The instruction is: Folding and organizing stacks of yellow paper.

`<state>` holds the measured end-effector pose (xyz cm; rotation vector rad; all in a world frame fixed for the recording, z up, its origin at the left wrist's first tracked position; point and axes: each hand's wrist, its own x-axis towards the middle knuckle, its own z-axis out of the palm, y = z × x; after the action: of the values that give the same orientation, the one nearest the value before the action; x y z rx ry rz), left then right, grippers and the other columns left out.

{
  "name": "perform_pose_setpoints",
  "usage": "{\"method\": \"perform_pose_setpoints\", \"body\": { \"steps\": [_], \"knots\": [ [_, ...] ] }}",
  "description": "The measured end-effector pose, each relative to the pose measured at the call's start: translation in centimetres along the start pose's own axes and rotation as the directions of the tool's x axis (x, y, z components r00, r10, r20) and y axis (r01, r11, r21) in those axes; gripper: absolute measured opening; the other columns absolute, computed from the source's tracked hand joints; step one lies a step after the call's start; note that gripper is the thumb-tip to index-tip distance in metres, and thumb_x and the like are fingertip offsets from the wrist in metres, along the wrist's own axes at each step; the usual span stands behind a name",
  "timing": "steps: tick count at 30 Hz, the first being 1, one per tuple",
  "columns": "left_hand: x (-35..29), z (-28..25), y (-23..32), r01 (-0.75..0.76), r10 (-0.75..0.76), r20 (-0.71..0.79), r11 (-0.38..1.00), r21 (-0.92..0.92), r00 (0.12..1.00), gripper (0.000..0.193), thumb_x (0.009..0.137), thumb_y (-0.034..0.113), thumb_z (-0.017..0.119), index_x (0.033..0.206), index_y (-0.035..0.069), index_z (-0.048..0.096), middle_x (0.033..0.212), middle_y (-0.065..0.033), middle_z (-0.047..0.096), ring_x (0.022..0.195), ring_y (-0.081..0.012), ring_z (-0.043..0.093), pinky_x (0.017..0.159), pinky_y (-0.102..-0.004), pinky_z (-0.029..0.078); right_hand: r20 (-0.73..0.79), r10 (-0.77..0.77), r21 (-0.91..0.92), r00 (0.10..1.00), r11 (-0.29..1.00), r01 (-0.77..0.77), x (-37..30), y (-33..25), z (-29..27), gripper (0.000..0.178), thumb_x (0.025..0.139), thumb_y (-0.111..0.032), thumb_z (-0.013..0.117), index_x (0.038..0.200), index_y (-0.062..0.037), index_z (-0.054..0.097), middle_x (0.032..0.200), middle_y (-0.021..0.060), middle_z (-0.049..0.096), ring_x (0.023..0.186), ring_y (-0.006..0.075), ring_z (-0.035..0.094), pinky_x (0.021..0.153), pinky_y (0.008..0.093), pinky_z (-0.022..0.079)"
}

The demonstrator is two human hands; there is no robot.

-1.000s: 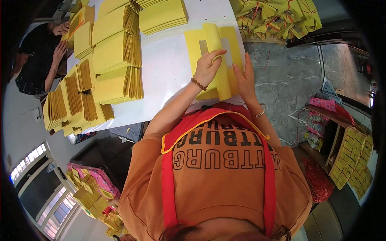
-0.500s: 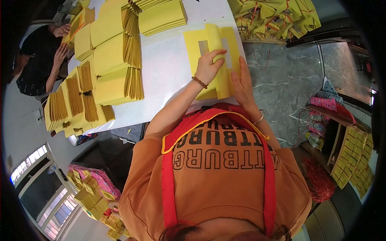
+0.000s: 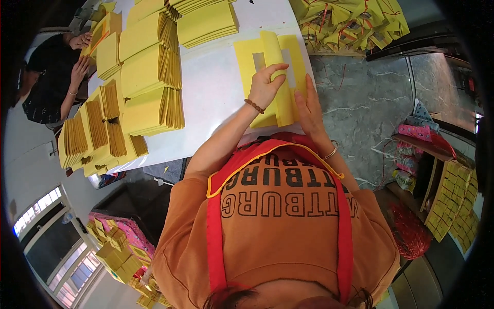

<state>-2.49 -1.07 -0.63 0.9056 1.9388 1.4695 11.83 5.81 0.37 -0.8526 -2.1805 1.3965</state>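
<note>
A yellow paper sheet point(image 3: 248, 62) lies on the white table in front of me, with a raised, curved fold point(image 3: 272, 49) running lengthwise and grey patches on either side of it. My left hand point(image 3: 265, 87), a beaded bracelet at its wrist, is bent over this fold, thumb and index finger reaching across it; its other fingers are mostly hidden. Along the sheet's right edge rests my right hand point(image 3: 310, 114), open, its fingers stretched out and holding nothing.
Stacks of folded yellow paper point(image 3: 146, 69) cover the left part of the white table point(image 3: 206, 98). A co-worker point(image 3: 51, 77) handles yellow paper at the far left. Beyond the table's right edge lies a heap of yellow pieces with red strings point(image 3: 350, 23).
Both hands stay almost where they were on the yellow paper sheet. At the far left the co-worker's hands have shifted very slightly.
</note>
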Motion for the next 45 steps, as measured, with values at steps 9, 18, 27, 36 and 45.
{"method": "perform_pose_setpoints", "body": {
  "steps": [9,18,27,36,45],
  "knots": [
    [0.2,0.6,0.6,-0.016,0.01,-0.104,0.998,-0.064,0.995,0.023,0.079,0.017,0.06,0.099,0.007,0.066,0.086,-0.0172,0.064,0.082,-0.0262,0.06,0.074,-0.032,0.046,-0.014,-0.054,0.027,0.998,0.998,0.054,0.0,-1.1,-0.7,0.057,0.091,-0.031,0.044,0.132,0.0057,0.03,0.13,0.0243,0.037,0.125,0.0341,0.033,0.104,0.038,0.025],
    [0.5,0.9,0.8,-0.019,0.015,-0.117,0.999,-0.031,0.993,0.033,0.076,0.031,0.067,0.095,0.003,0.067,0.087,-0.0174,0.065,0.082,-0.0249,0.063,0.073,-0.0313,0.047,0.124,-0.029,0.357,0.992,0.934,-0.017,-0.4,-2.7,-0.4,0.055,0.09,-0.011,0.048,0.138,-0.0015,0.021,0.13,0.0161,0.04,0.119,0.0235,0.042,0.099,0.034,0.034],
    [0.3,0.8,0.5,-0.021,0.016,-0.114,0.999,-0.044,0.993,0.032,0.078,0.029,0.067,0.097,0.003,0.066,0.089,-0.0171,0.065,0.082,-0.0234,0.063,0.073,-0.0304,0.047,0.112,0.029,0.416,0.993,0.906,-0.073,-0.3,-2.1,0.0,0.057,0.09,-0.009,0.049,0.138,-0.0015,0.021,0.131,0.0152,0.038,0.121,0.022,0.039,0.1,0.033,0.032],
    [0.6,0.8,-0.5,0.031,-0.037,-0.138,0.998,-0.046,0.99,0.023,0.081,0.023,0.063,0.093,0.004,0.066,0.085,-0.0146,0.065,0.076,-0.0199,0.061,0.069,-0.0295,0.046,0.001,-0.052,0.19,0.999,0.981,0.051,-0.2,-1.4,-0.4,0.054,0.087,-0.009,0.051,0.135,-0.0002,0.027,0.132,0.0147,0.037,0.121,0.0235,0.038,0.101,0.0338,0.031],
    [0.0,0.8,-1.0,0.071,-0.091,-0.126,0.985,-0.155,0.988,0.017,0.083,0.017,0.059,0.091,0.003,0.059,0.074,-0.0064,0.057,0.067,-0.0126,0.05,0.06,-0.0266,0.042,-0.038,-0.217,0.011,0.975,0.976,0.218,0.9,-2.6,-0.5,0.053,0.087,-0.015,0.052,0.133,0.001,0.031,0.134,0.0173,0.035,0.124,0.0274,0.036,0.102,0.0347,0.029]
  ]
}}
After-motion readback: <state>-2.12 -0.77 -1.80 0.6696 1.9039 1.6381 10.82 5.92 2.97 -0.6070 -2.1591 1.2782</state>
